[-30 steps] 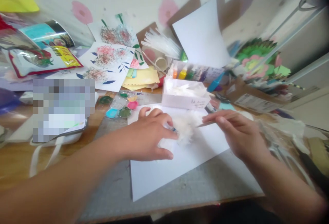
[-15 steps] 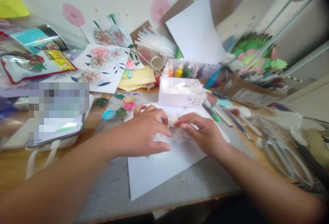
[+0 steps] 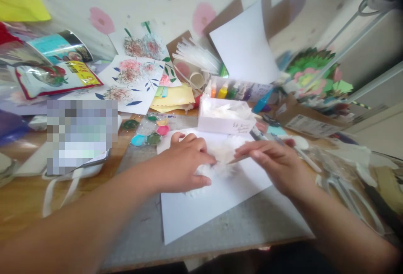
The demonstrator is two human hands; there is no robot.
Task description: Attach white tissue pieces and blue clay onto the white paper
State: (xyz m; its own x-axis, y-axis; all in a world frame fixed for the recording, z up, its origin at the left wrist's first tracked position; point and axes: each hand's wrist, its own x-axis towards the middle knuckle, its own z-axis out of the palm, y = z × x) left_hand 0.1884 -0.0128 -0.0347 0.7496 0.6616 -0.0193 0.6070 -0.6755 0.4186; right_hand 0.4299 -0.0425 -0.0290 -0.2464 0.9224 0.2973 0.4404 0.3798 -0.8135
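A sheet of white paper (image 3: 185,219) lies at a slant on the grey mat, with white fluffy, tissue-like pieces (image 3: 226,171) on it. My left hand (image 3: 187,163) rests over these pieces, thumb and index finger apart and the other fingers bent. A small dark spot shows by its index fingertip, too blurred to name. To the right, my right hand (image 3: 272,160) is closed in a pinch above the paper. From its fingertips a thin, brownish, pointed thing (image 3: 234,160) points left toward the fluff.
Behind the hands stands a white box (image 3: 225,125) of white pieces. Paint pots (image 3: 153,139) sit left of the paper, near a phone (image 3: 82,139) on a stand. Scissors (image 3: 349,194) lie at right. Flower paintings (image 3: 126,85) and paint bottles (image 3: 223,91) are at the back.
My right hand has drawn back to the right, away from my left hand, and the thin pointed thing now shows. My left hand stays over the fluff. The view has shifted slightly.
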